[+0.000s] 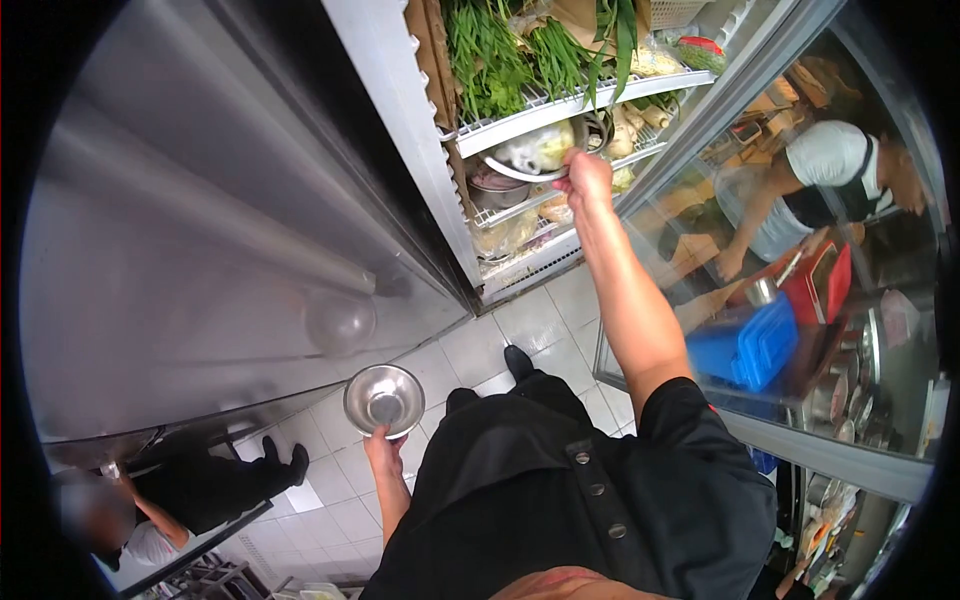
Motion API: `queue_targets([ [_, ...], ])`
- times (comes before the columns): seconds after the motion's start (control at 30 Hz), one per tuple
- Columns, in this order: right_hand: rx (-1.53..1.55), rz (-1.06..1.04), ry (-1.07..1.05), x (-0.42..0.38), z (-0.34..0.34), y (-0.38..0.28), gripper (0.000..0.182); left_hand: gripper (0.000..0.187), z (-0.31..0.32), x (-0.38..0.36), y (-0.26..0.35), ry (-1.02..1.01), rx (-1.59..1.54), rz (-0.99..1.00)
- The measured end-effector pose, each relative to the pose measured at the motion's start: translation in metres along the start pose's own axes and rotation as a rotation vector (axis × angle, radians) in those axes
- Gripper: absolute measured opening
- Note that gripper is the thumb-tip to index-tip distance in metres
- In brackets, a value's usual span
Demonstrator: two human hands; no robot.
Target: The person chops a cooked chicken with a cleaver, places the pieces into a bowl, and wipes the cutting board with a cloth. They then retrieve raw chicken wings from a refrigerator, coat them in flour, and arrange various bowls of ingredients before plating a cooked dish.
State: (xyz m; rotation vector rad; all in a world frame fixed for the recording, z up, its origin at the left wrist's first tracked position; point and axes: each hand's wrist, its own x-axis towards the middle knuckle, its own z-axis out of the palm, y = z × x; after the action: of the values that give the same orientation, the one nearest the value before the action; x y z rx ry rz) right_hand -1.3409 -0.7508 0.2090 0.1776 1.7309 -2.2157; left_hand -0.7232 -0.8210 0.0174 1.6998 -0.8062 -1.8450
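At far left, the open stainless-steel refrigerator door point(200, 220) filled most of the view, its brushed surface carrying reflections of a person in dark clothes and of a bowl. Below it lay the white tiled floor point(330, 480). The left hand point(382, 447) was held low beside the body, fingers closed on the near rim of a small round stainless-steel bowl point(384, 399), which appeared empty and sat level above the floor, just beside the door's lower edge. The person's black buttoned jacket point(580, 500) and one black shoe point(518, 362) occupied the centre foreground. Further right, the right hand point(585, 180) was raised into the open refrigerator, fingers closed on the rim of a round metal bowl holding pale food point(535, 152), which sat tilted at the front of a white wire shelf point(570, 105), just beneath it. Bunches of long green leafy vegetables point(500, 50) lay on that upper shelf. At far right, the glass refrigerator door point(800, 250) reflected another person in a white top, a blue plastic lidded container point(750, 345) and a red container point(825, 285).
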Motion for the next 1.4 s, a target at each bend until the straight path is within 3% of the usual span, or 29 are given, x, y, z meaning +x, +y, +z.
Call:
queue_targets([
  [0.27, -0.166, 0.013, -0.068, 0.101, -0.061, -0.052, 0.017, 0.058, 0.067, -0.02, 0.001, -0.089, 0.071, 0.012],
  [0.4, 0.002, -0.01, -0.041, 0.106, -0.077, -0.039, 0.025, 0.06, 0.099, -0.028, 0.004, -0.108, 0.118, 0.016],
  [0.47, 0.023, -0.219, 0.172, 0.075, -0.074, -0.006, 0.024, 0.06, 0.116, -0.036, 0.008, -0.119, 0.111, 0.021],
  [0.53, -0.487, -0.662, 0.134, 0.055, -0.064, 0.048, 0.016, 0.06, 0.137, -0.047, 0.014, -0.16, 0.161, 0.04],
  [0.6, -0.556, -0.823, -0.232, 0.0, -0.018, 0.032, 0.016, 0.059, 0.15, -0.05, 0.014, -0.15, 0.156, 0.04],
  [0.67, -0.894, -0.987, -0.446, 0.01, 0.018, 0.029, 0.022, 0.058, 0.16, -0.042, 0.008, -0.228, 0.24, 0.039],
  [0.7, -0.889, -0.989, -0.453, 0.021, 0.035, 0.032, 0.022, 0.056, 0.164, -0.039, 0.004, -0.219, 0.256, 0.042],
  [0.77, -1.371, -0.956, -0.483, 0.045, 0.062, 0.047, 0.03, 0.056, 0.176, -0.043, 0.009, -0.247, 0.292, 0.051],
  [0.8, -1.367, -0.96, -0.491, 0.058, 0.069, 0.059, 0.03, 0.055, 0.18, -0.045, 0.01, -0.281, 0.332, 0.056],
  [0.87, -1.382, -1.187, -0.411, 0.074, 0.079, 0.081, 0.027, 0.054, 0.183, -0.047, 0.008, -0.249, 0.313, 0.057],
  [0.93, -1.297, -1.149, -0.394, 0.058, 0.071, 0.06, 0.023, 0.054, 0.182, -0.049, 0.008, -0.254, 0.286, 0.068],
  [1.0, -0.904, -0.87, -0.544, 0.046, 0.048, 0.03, 0.024, 0.054, 0.177, -0.046, 0.004, -0.223, 0.271, 0.072],
  [1.07, -0.786, -0.615, -0.597, 0.02, 0.004, 0.001, 0.017, 0.054, 0.173, -0.045, 0.002, -0.194, 0.255, 0.074],
  [1.1, -0.896, -0.567, -0.636, 0.012, -0.022, -0.006, 0.02, 0.054, 0.171, -0.045, 0.003, -0.188, 0.245, 0.066],
  [1.17, -1.48, -0.692, -0.687, 0.02, -0.086, 0.01, 0.025, 0.055, 0.171, -0.043, 0.003, -0.183, 0.23, 0.057],
  [1.27, -1.458, -0.793, -0.65, -0.009, -0.102, -0.003, 0.02, 0.055, 0.174, -0.043, -0.003, -0.188, 0.225, 0.066],
  [1.4, -1.16, -0.912, -0.636, -0.019, -0.009, -0.027, 0.017, 0.054, 0.208, -0.048, 0.01, -0.282, 0.291, 0.045],
])
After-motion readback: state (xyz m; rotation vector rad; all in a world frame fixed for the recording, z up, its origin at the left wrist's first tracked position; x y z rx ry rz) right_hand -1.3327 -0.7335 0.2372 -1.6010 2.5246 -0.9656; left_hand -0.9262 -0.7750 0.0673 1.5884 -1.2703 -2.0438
